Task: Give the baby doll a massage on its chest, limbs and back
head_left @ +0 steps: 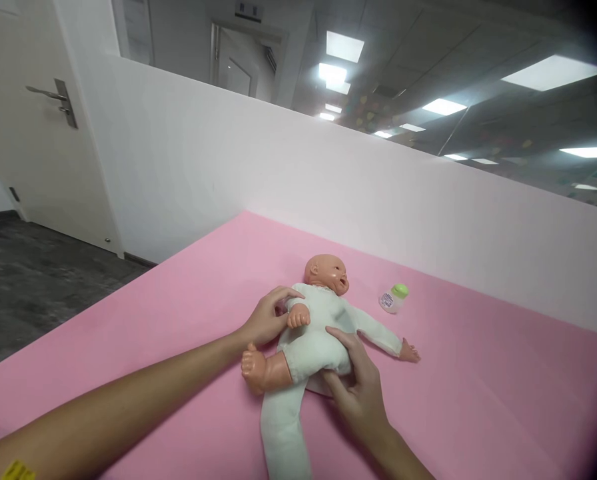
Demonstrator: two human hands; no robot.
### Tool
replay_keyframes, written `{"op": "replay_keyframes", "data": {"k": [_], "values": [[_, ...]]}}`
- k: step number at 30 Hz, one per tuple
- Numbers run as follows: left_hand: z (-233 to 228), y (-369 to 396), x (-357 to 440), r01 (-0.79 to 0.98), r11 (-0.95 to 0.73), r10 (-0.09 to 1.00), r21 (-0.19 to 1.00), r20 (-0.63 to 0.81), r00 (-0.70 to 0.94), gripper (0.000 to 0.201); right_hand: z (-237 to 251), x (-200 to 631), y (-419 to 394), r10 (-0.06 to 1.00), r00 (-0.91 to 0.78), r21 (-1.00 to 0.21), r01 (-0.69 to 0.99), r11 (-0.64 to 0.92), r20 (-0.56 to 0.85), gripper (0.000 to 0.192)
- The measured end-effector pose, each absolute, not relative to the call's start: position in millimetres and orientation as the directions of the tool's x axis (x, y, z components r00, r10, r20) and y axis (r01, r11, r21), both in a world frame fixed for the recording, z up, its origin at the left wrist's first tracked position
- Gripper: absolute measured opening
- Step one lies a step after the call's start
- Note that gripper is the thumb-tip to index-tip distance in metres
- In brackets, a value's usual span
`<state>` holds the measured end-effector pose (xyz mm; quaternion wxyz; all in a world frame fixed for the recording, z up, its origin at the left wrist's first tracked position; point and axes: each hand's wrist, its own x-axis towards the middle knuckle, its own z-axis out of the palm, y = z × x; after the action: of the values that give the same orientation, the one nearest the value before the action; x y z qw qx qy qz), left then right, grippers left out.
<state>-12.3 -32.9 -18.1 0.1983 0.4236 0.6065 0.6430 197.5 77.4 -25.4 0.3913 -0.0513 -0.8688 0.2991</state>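
Doll (318, 313) lies face-up mid pink mat (478, 373), head far. Left hand (267, 320) cups doll's shoulder, fingers loosely curled, not clamped. Right hand (354, 373) pinches white suit at hip, thumb under. One leg bare, empty suit leg (282, 427) trailing near. Small bottle (393, 298) right of head. Best: steady torso, gather fabric, avoid twisting limb.

A baby doll (318, 320) in a white suit is laid on its back on the pink mat (478, 400), head toward the white wall (378, 193), one leg bare
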Motion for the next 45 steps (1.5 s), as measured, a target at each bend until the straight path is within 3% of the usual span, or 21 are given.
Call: {"op": "replay_keyframes", "data": {"k": [10, 20, 25, 31, 37, 42, 45], "values": [[-11.4, -38.6, -8.6, 0.476, -0.274, 0.725, 0.836, 0.504, -0.469, 0.033, -23.7, 196.7, 74.7, 0.392, -0.694, -0.614, -0.092, 0.784, 0.604, 0.042], [-15.8, -35.0, -10.5, 0.362, -0.269, 0.745, 0.892, 0.432, -0.509, 0.037, -19.5, 196.3, 74.8, 0.343, -0.714, -0.603, -0.138, 0.786, 0.610, 0.041], [-19.7, -34.4, -13.7, 0.413, -0.256, 0.761, 0.874, 0.446, -0.472, 0.036, -17.6, 195.8, 73.5, 0.402, -0.715, -0.651, -0.097, 0.752, 0.571, 0.038], [-16.7, -35.0, -11.4, 0.295, -0.254, 0.763, 0.921, 0.378, -0.525, 0.041, -18.1, 196.3, 75.5, 0.364, -0.721, -0.637, -0.137, 0.759, 0.589, 0.040], [-14.9, -35.5, -11.5, 0.408, -0.231, 0.761, 0.883, 0.426, -0.490, 0.037, -18.4, 195.4, 75.6, 0.359, -0.716, -0.618, -0.127, 0.776, 0.598, 0.039], [-16.1, -34.9, -10.7, 0.294, -0.210, 0.744, 0.932, 0.348, -0.571, 0.042, -17.5, 195.7, 75.3, 0.357, -0.720, -0.626, -0.137, 0.768, 0.596, 0.037], [-14.6, -35.6, -9.7, 0.328, -0.220, 0.732, 0.919, 0.378, -0.567, 0.037, -17.9, 195.9, 74.7, 0.367, -0.720, -0.635, -0.131, 0.762, 0.589, 0.037]]}}
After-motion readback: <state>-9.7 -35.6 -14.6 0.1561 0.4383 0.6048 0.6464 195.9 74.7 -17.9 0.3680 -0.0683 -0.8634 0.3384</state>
